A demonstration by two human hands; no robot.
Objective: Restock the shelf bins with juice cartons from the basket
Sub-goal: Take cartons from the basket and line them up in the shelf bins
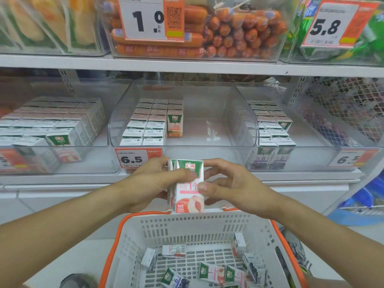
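Note:
I hold small peach juice cartons [188,194] upright between both hands, above the far rim of the white basket [207,225]. My left hand [151,181] grips their left side with its thumb across the front. My right hand [226,183] pinches the right side. Several loose cartons [214,271] lie on the basket floor. Straight ahead is the clear middle bin [207,132], with orange juice cartons [153,121] stacked along its left side. The left bin [62,154] holds several peach cartons [62,140].
The right bin [311,154] holds purple grape cartons [270,132]. Price tags reading 6.5 [133,160] hang on the bin fronts. The shelf above carries bins of sausages [207,38] and snacks. A white mesh rack [342,104] and blue packets [365,196] stand at right.

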